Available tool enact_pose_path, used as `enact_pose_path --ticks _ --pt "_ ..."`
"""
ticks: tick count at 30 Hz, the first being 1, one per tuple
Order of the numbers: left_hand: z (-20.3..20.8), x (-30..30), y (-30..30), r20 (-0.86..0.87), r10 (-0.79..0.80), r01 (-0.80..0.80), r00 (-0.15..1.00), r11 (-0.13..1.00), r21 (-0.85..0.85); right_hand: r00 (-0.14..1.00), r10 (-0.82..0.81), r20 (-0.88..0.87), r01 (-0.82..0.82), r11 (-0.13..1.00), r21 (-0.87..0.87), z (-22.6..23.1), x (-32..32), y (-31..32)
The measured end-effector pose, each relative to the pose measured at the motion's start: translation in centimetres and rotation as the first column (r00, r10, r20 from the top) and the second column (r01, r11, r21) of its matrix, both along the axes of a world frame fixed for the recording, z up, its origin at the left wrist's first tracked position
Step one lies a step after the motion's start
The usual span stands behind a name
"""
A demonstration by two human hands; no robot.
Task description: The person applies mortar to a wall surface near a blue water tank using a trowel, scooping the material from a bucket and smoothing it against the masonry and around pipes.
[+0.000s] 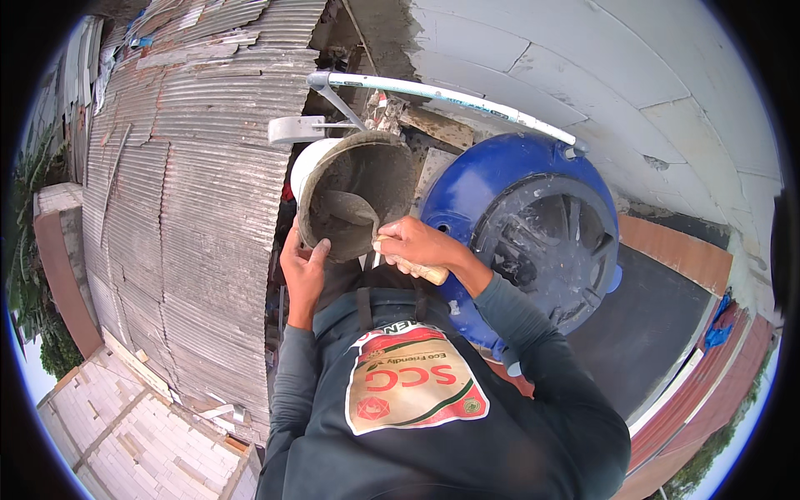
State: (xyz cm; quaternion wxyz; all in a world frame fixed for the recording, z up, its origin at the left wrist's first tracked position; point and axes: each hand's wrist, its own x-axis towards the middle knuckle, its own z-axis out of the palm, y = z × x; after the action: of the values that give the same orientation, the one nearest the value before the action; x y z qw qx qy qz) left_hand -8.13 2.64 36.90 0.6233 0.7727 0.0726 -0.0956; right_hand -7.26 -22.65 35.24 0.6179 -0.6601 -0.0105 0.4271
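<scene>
Two hands work at one bucket [390,171], tilted mouth toward the person. One left hand [302,268] steadies its lower rim, thumb showing, the other fingers partly hidden. One right hand [415,243] has its fingers wrapped around one trowel [354,208], blade inside the bucket. One blue barrel [479,167] with one black lid [546,242] stands just right.

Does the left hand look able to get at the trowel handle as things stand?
Probably not: the left hand grips the bucket at its rim, and the right hand is closed around the trowel handle, leaving mainly its end exposed.
</scene>
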Motion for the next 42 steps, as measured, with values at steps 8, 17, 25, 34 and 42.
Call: enact_pose_path --ticks 8,17,25,34,42 --pt "0.9 1.3 -0.2 0.01 0.027 -0.027 1.0 0.999 0.023 0.582 0.463 0.668 0.285 0.653 -0.702 0.8 1.9 -2.8" --pt "0.6 2.2 1.6 0.041 0.007 -0.001 0.999 0.989 -0.146 0.271 0.647 0.713 0.216 0.681 -0.7 -1.8 2.2 0.3" --pt "1.5 3.0 0.8 0.046 0.067 -0.059 0.997 0.984 -0.165 0.375 0.33 0.866 0.167 0.895 -0.414 -2.4 1.1 1.7" --pt "0.2 3.1 2.6 -0.089 0.102 -0.111 0.991 0.989 -0.099 0.555 0.052 0.83 0.293 0.922 -0.253 -4.9 -0.7 0.8" --pt "-3.3 3.1 3.5 -0.178 0.215 -0.25 0.96 0.945 -0.21 0.476 0.125 0.871 0.306 0.905 -0.297 -4.9 0.9 -0.1"
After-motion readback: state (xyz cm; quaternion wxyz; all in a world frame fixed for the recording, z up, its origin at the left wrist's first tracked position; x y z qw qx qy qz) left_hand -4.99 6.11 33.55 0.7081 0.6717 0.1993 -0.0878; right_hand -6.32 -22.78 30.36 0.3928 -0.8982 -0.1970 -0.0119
